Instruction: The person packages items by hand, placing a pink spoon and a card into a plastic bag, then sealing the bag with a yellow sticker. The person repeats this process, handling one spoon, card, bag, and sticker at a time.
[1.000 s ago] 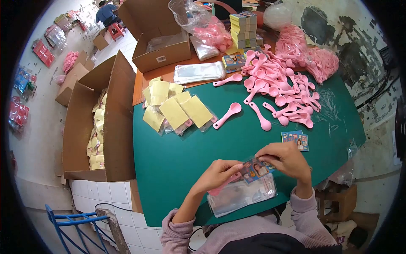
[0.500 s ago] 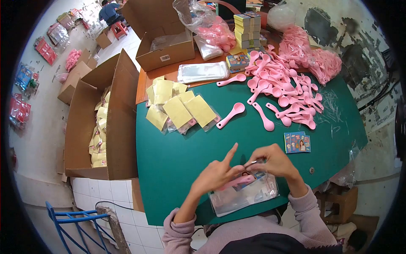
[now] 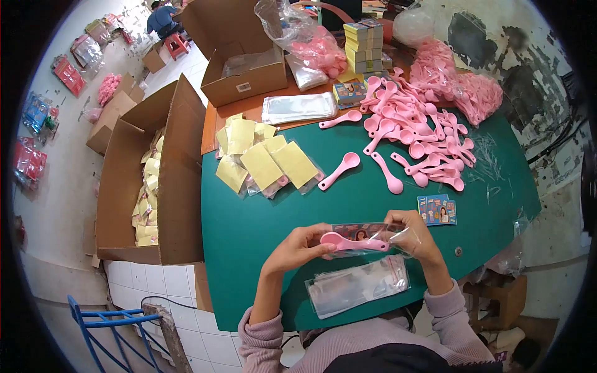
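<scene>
My left hand (image 3: 297, 247) and my right hand (image 3: 417, 235) together hold a clear plastic sleeve (image 3: 367, 239) level above the green table (image 3: 261, 217). Inside it lie a pink spoon (image 3: 354, 242) and a printed picture card. Under my hands, at the table's near edge, rests a stack of empty clear sleeves (image 3: 357, 286). A small pile of picture cards (image 3: 437, 209) sits just right of my right hand. Loose pink spoons (image 3: 416, 137) are heaped at the back right.
Finished yellow-backed packs (image 3: 264, 161) lie at the table's left. An open carton (image 3: 146, 180) at the left holds more packs. A second open carton (image 3: 242, 62), card stacks (image 3: 364, 40), bagged spoons (image 3: 311, 43) and clear sleeves (image 3: 295, 107) stand behind. A person (image 3: 163, 18) sits far back.
The card and pink spoon have gone into the sleeve. Both hands have lifted it off the stack and turned it level, gripping one end each.
</scene>
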The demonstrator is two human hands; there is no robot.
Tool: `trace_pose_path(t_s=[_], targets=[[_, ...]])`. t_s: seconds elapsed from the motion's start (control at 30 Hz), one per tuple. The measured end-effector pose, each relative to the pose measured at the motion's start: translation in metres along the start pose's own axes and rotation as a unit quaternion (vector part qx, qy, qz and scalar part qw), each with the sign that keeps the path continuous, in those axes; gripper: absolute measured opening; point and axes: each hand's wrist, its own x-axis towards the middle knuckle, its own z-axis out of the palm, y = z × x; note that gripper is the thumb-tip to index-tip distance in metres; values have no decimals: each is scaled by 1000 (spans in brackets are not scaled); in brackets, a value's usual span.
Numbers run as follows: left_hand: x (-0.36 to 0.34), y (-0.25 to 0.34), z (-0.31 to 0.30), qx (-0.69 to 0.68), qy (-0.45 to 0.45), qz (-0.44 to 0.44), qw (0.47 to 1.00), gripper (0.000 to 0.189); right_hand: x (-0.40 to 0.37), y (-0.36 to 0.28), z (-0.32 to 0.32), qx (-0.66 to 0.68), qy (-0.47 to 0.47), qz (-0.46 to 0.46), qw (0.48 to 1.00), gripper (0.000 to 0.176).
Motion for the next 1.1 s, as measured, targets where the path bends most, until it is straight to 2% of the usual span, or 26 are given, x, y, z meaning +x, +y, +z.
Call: trace_pose_path(t_s=[0.03, 0.17, 0.23, 0.27, 0.33, 0.37, 0.43, 0.47, 0.53, 0.57, 0.6, 0.67, 0.7, 0.8, 0.9, 1.1], targets=[[0, 1, 3, -7, -2, -1, 1000, 24, 1, 4, 0, -29, 5, -34, 999, 16], [0, -4, -4, 66, -9, -24, 998, 26, 0, -15, 3, -18, -33, -16, 999, 17], [-1, -2, -4, 58, -13, -42, 997, 26, -1, -24, 7, 104, -29, 65, 992, 18], [-1, 0, -1, 57, -12, -42, 997, 26, 0, -21, 5, 104, -29, 65, 992, 18], [1, 3, 6, 30, -1, -5, 1000, 28, 3, -12, -1, -31, -12, -39, 999, 15], [4, 2, 10, 30, -4, -5, 1000, 28, 4, -14, -2, -31, -9, -38, 999, 15], [11, -1, 17, 70, 196, 9, 978, 31, 10, -21, -3, -142, 116, -78, 980, 16], [13, -4, 19, 68, 193, 9, 979, 31, 13, -26, 1, -143, 118, -76, 980, 16], [16, -11, 24, -105, 187, -58, 975, 37, 19, -36, 12, -216, 202, -169, 940, 17], [15, -11, 31, -141, 142, -50, 978, 44, 19, -32, 15, -270, 156, -190, 931, 24], [15, -10, 37, -143, 143, -51, 978, 44, 16, -30, 20, -271, 155, -188, 931, 24], [13, -9, 45, -196, 152, -88, 965, 49, 6, -24, 33, -355, 18, -201, 913, 34], [10, -9, 44, -199, 147, -99, 964, 53, 1, -19, 37, -374, 5, -189, 908, 35], [0, -15, 41, -173, 122, -91, 973, 57, -5, -15, 45, -408, -20, -194, 892, 25], [-2, -20, 43, -158, 140, -93, 973, 58, -2, -3, 56, -391, 0, -215, 895, 19], [-2, -22, 43, -138, 147, -93, 975, 55, 9, -1, 65, -453, -9, -243, 858, 16]])
